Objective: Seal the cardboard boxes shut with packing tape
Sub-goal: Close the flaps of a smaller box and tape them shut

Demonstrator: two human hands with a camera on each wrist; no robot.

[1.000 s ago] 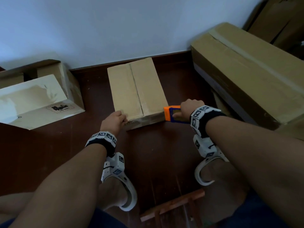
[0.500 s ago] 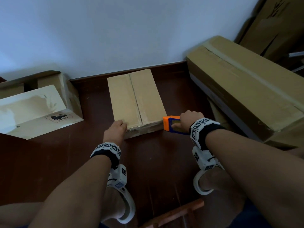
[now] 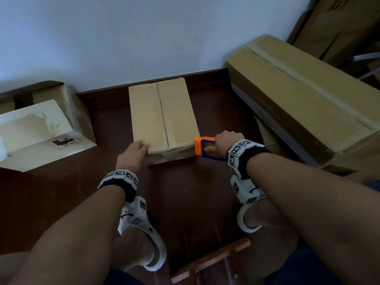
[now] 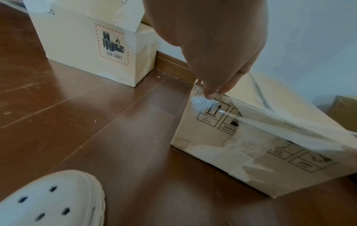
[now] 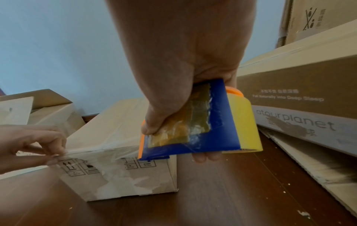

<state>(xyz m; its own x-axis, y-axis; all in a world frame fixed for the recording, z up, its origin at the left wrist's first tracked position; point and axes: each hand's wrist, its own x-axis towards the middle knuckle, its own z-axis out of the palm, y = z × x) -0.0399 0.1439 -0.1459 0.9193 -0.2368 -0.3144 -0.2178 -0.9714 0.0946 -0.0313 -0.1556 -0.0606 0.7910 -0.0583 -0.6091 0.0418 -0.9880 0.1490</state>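
A shut brown cardboard box (image 3: pixel 164 118) lies on the dark wood floor by the wall. Old clear tape runs along its centre seam. At the near left corner my left hand (image 3: pixel 141 146) pinches the end of a clear tape strip (image 4: pixel 270 122) against the box's top front edge. The strip stretches along that edge to an orange and blue tape dispenser (image 3: pixel 202 148) at the near right corner. My right hand (image 3: pixel 216 145) grips this dispenser (image 5: pixel 218 130), thumb on its blue plate, and a yellow roll shows behind. The left hand (image 5: pixel 56 154) also shows in the right wrist view.
An open whitish box with a UN 3481 label (image 3: pixel 41 136) stands to the left. A long taped carton (image 3: pixel 308 99) lies to the right on flat cardboard (image 5: pixel 309 160). My feet in white clogs (image 3: pixel 148 233) and a wooden frame (image 3: pixel 209 258) are close below.
Only the head view has tilted. Both hands stay at the box's near corners with the tape between them.
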